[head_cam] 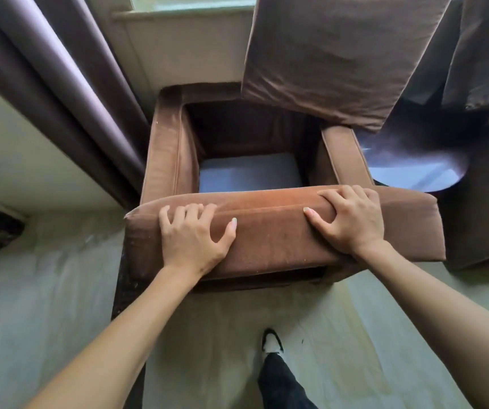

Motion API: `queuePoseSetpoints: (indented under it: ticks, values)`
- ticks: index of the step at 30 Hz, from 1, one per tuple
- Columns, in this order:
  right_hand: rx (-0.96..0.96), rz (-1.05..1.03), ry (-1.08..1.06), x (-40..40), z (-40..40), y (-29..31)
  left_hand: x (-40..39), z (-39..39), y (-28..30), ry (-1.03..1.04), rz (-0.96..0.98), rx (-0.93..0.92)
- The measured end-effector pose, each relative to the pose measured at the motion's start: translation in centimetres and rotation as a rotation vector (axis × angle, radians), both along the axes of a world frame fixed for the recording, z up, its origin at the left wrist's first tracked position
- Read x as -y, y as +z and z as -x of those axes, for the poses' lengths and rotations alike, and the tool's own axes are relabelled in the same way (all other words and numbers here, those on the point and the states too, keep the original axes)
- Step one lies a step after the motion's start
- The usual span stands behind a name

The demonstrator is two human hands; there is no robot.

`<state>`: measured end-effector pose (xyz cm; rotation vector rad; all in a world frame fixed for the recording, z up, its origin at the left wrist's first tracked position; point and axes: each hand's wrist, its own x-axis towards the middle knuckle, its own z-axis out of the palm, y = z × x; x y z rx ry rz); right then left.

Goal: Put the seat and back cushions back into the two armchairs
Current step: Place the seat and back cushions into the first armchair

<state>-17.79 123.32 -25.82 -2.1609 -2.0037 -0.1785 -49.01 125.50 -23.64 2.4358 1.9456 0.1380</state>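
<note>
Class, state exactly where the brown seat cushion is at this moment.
In the head view, the seat cushion lies across the front of the left armchair, gripped by the left hand and right hand, not yet pushed into the seat.

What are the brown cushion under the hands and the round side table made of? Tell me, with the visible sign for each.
The brown rectangular seat cushion looks like velvety or suede-like fabric over soft padding: matte nap, a sewn seam, and dents under both hands' fingers. The dark round side table has a hard, glossy top, perhaps polished wood or laminate: it reflects window light. Which one, I cannot tell.
</note>
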Motion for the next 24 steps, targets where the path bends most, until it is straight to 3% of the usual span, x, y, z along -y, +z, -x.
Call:
queuePoseSetpoints:
  ticks: [5, 10, 14, 19, 24]
  values:
    - [-0.038, -0.111, -0.007, 4.0, 1.0, -2.3, 0.2, 0.1, -0.5, -0.124, -0.002, -0.125]
    - [-0.039, -0.159, 0.069, 6.0, 0.6, -4.8, 4.5, 0.3, -4.7, -0.049, 0.049, -0.03]
    - [0.035, -0.139, 0.161, 9.2, -0.5, -8.7, 9.6, -0.5, -8.5, -0.067, 0.152, -0.069]
    - [-0.007, -0.279, 0.124, 9.5, -0.7, -10.7, 8.3, -0.4, -10.6, -0.061, -0.095, 0.007]
    - [-0.017, -0.36, 0.115, 11.1, -1.0, -13.3, 9.7, -0.6, -12.9, -0.07, -0.163, 0.034]
